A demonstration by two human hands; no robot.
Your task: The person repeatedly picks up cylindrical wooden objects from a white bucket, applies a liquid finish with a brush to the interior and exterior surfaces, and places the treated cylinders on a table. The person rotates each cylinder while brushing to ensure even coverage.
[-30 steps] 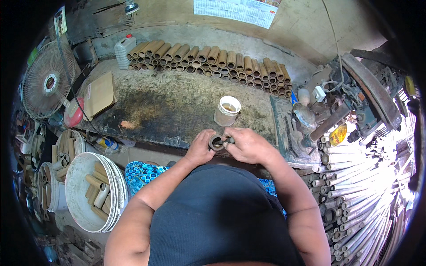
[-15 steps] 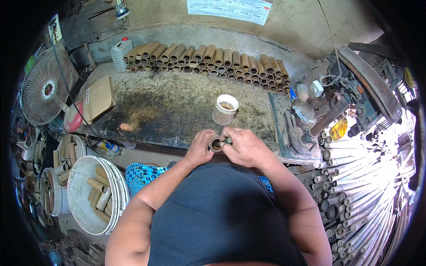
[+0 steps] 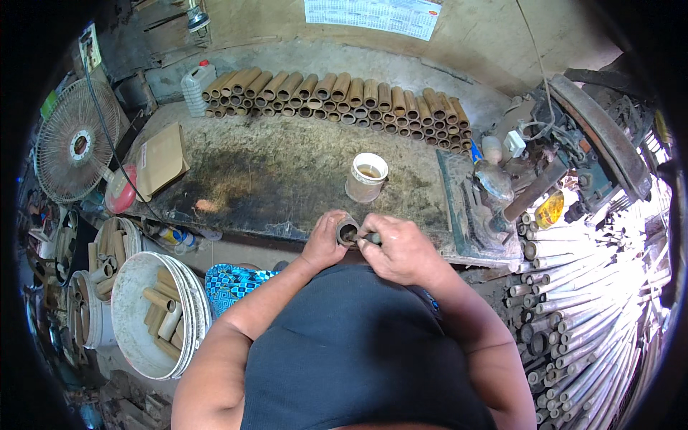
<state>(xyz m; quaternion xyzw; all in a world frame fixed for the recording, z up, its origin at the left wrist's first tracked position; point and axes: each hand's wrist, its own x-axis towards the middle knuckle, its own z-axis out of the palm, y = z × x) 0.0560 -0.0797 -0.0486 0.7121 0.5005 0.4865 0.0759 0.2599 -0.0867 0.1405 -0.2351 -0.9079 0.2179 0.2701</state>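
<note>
My left hand (image 3: 322,242) is wrapped round a short bamboo tube (image 3: 342,228), held at the table's front edge with its open end facing up toward me. In my right hand (image 3: 403,249) is a small dark-handled tool (image 3: 373,238), pinched between thumb and fingers. Its far end reaches the tube's mouth; its working tip is too small to make out. Just beyond my hands, a white plastic tub (image 3: 363,190) with some brownish liquid stands on the table.
Cut bamboo tubes (image 3: 322,89) are stacked along the table's back. A brown envelope (image 3: 161,159) and a fan (image 3: 77,143) are at left. Below them sits a white bucket (image 3: 129,315) of tube pieces. A vise-like machine (image 3: 494,208) and long bamboo poles (image 3: 573,322) fill the right.
My right hand has drawn slightly right and down, away from the tube, showing more of its mouth. My left hand keeps its hold on the tube.
</note>
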